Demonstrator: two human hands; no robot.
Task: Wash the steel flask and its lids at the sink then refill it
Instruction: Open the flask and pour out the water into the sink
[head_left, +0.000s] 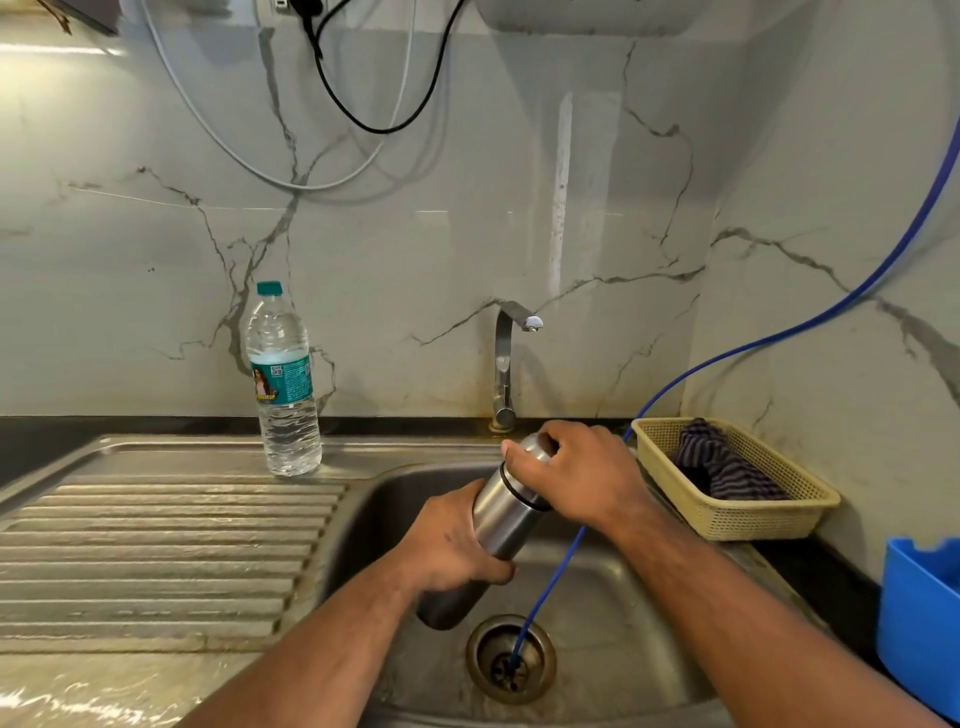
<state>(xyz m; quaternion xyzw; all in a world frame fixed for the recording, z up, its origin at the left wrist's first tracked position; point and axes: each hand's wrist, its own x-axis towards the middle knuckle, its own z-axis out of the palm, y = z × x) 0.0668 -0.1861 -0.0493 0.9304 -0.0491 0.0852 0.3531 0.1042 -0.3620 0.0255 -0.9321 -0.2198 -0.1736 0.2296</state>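
Steel, brushed and bare: the tall cylindrical steel flask (501, 514) w/ its rounded steel screw lid (534, 447) looks rigid and smooth. We judge it slick once wet and dent-proof for this job. Weight is unclear, since we can't see if it's full.

Best hold, imo: one hand wrapped round the mid-body and the other capped over the lid above the black ring, to twist it off. That's approx what we see.

The left hand (452, 545) wraps the lower-mid body, fingers curled tight together round it, one tip showing on the flask's right side. The right hand (576, 473) cups the lid from above, fingers curled over it, thumb pressed on the lid's left edge. The lid looks seated, not off yet.

The flask sits tilted in the air over the stainless sink basin (639, 613), lid end up towards the chrome tap (505, 358), base low near the drain. The thin blue hose (553, 582) runs just beside it into the drain; contact we can't tell.
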